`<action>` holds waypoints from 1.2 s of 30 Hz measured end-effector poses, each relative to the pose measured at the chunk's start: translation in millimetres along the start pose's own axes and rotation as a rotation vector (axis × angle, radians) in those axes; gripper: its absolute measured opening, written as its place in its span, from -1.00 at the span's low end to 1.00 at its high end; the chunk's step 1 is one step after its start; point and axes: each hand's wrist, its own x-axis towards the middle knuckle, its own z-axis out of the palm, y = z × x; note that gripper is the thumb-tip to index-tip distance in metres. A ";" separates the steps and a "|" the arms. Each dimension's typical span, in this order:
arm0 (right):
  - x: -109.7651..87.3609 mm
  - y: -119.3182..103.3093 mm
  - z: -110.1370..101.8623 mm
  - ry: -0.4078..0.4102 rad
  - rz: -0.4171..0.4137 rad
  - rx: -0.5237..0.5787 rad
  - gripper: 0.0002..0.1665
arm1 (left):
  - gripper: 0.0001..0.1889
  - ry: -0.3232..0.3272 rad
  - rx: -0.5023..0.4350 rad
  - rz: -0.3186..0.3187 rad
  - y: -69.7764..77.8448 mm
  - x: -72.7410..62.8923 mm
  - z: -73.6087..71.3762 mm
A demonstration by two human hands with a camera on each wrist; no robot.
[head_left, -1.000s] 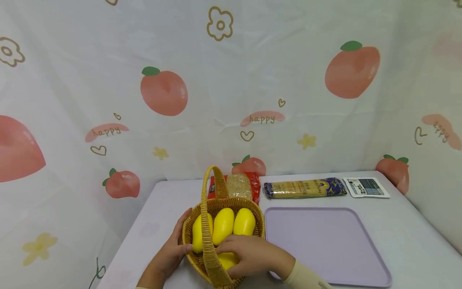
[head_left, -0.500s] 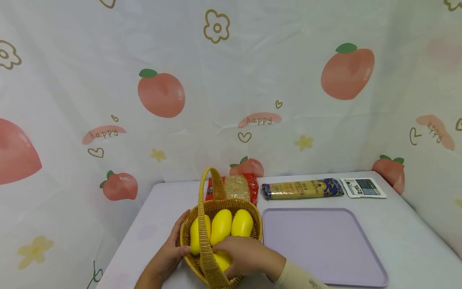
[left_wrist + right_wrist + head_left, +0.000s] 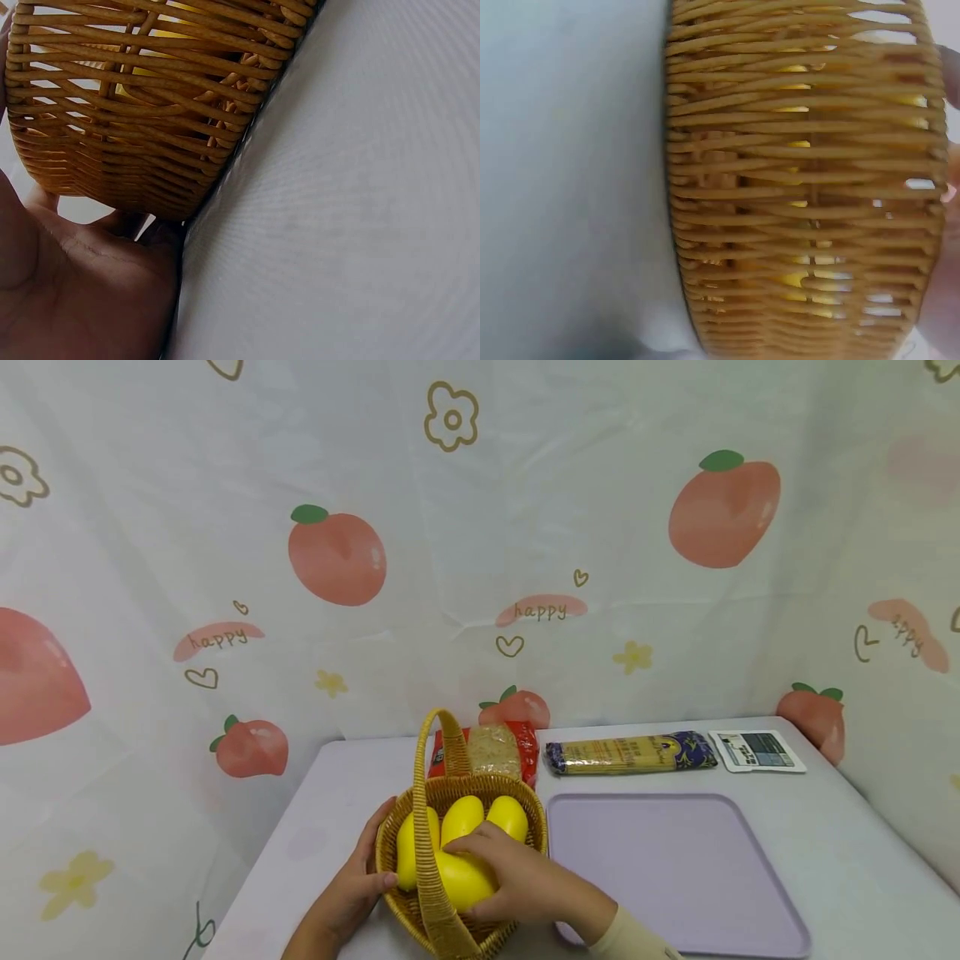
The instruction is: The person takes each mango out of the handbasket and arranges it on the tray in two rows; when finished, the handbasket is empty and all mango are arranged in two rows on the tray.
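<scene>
A wicker basket (image 3: 388, 906) with a tall arched handle stands on the white table, and several smooth yellow mangoes (image 3: 462, 814) lie inside. My left hand (image 3: 351, 887) holds the basket's left side, thumb at the rim and fingers along the outer wall. In the left wrist view that hand (image 3: 82, 277) is low against the woven wall (image 3: 150, 135). My right hand (image 3: 528, 881) reaches over the right rim and grips the front mango (image 3: 463, 881) between thumb and fingers. The right wrist view shows mostly the basket's outer weave (image 3: 802, 180), with the hand cut off at the edge.
To the right of the basket lies a flat lilac tray (image 3: 667, 868). Along the back are a red bag of pale food (image 3: 495, 750), a long pack of noodles (image 3: 630, 754) and a white pouch (image 3: 757, 751). A printed curtain (image 3: 450, 527) rises behind the table.
My right hand has shifted slightly up with the front mango, which now shows more and overlaps the mangoes behind. The left hand stays on the basket. The head view has shifted slightly.
</scene>
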 end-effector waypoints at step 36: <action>-39.0 9.7 -78.2 0.234 0.009 0.298 -0.14 | 0.15 -0.006 0.026 -0.008 1.3 -0.5 -2.2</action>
